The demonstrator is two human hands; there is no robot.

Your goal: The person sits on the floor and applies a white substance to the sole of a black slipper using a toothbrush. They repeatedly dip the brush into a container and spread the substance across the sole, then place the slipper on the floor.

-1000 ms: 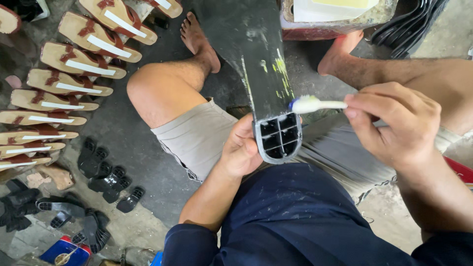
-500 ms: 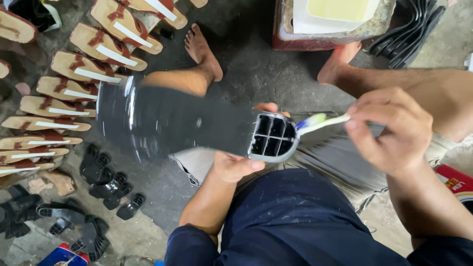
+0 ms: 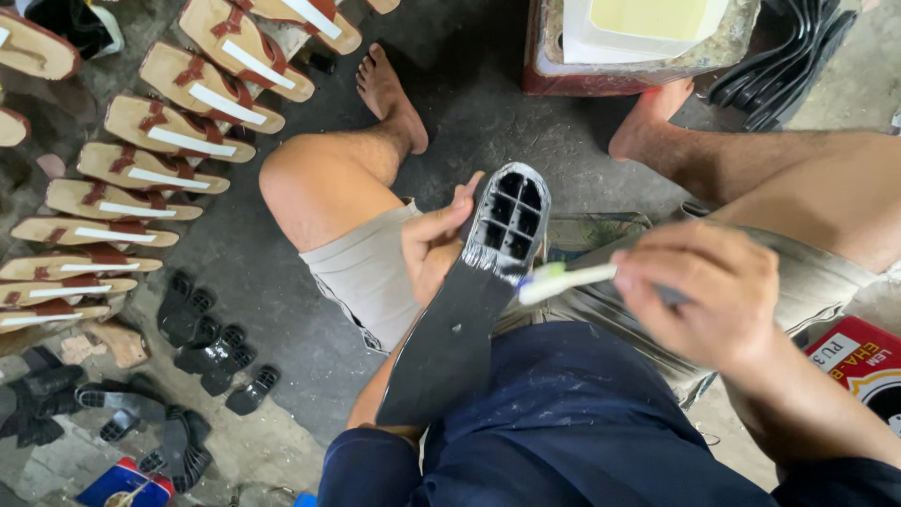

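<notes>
Sole: black shoe sole [image 3: 460, 319] w/ a gridded, hollow heel block, held tilted over our lap, heel end up and away from us, toe end down by our left forearm.
Left hand: our left hand [image 3: 434, 242] cradles the sole from behind near the heel, fingers curled round its edge; a firm grasp, not clenched.
Right hand: our right hand [image 3: 699, 299] pinches a toothbrush [image 3: 563, 278] used as a glue brush; its pale tip touches the sole's right edge just below the heel block.
Progress: we judge the coating part done. A wet sheen shows on the sole just under the heel grid by the brush tip; the rest toward the toe looks matte, prob. still to coat.
Beyond the sole, top: a stained box [image 3: 638, 56] holding a white tub of yellowish liquid, past the heel end betw. our bare feet.
Left of the sole: rows of tan sandal uppers w/ brown straps [image 3: 150, 178] on the concrete floor; nearer, loose black heel pieces [image 3: 202, 343].
Right of the sole: stack of black soles [image 3: 798, 56] beside the box; a red tin [image 3: 859, 361] by our right arm.
</notes>
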